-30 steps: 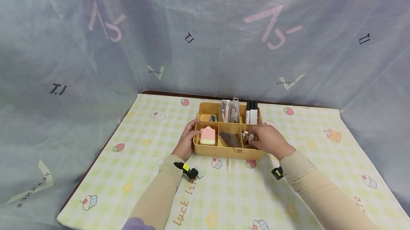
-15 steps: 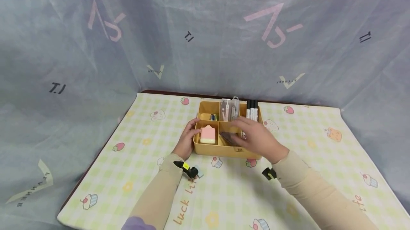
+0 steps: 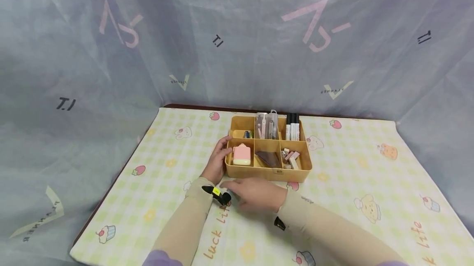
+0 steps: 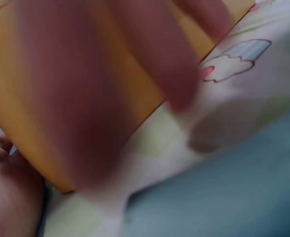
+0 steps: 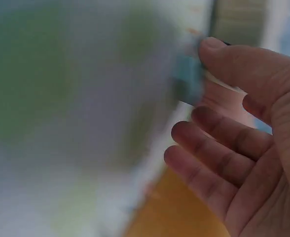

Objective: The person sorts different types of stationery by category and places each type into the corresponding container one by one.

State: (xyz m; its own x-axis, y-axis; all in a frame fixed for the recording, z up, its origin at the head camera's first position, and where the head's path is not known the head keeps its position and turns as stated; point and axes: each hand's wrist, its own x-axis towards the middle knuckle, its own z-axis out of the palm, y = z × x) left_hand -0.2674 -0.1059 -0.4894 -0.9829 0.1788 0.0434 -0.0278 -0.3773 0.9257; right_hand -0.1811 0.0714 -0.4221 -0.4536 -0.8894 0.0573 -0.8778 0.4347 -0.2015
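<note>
A yellow organiser box (image 3: 269, 173) with six compartments stands on the checked tablecloth. It holds a pink-and-yellow item (image 3: 241, 155), a dark brown piece (image 3: 269, 159), small pink and white pieces (image 3: 291, 159), black-and-white markers (image 3: 291, 127) and a clear packet (image 3: 266, 125). My left hand (image 3: 218, 159) rests with straight fingers (image 4: 150, 64) against the box's left wall (image 4: 7, 118). My right hand (image 3: 240, 192) hovers open, holding nothing, low over the cloth in front of the box, beside my left wrist. In the right wrist view a small, blurred light-blue thing (image 5: 189, 84) lies just past its fingertips (image 5: 204, 118).
The tablecloth (image 3: 344, 183) with cartoon prints covers the table, whose dark edge (image 3: 185, 106) shows at the back. Grey printed fabric (image 3: 237, 39) hangs behind and on both sides. A black band with a yellow tag (image 3: 216, 194) sits on my left wrist.
My right hand left the box's front right compartment, swept left over the box, then came down towards me to the cloth beside my left wrist. The left hand stayed on the box.
</note>
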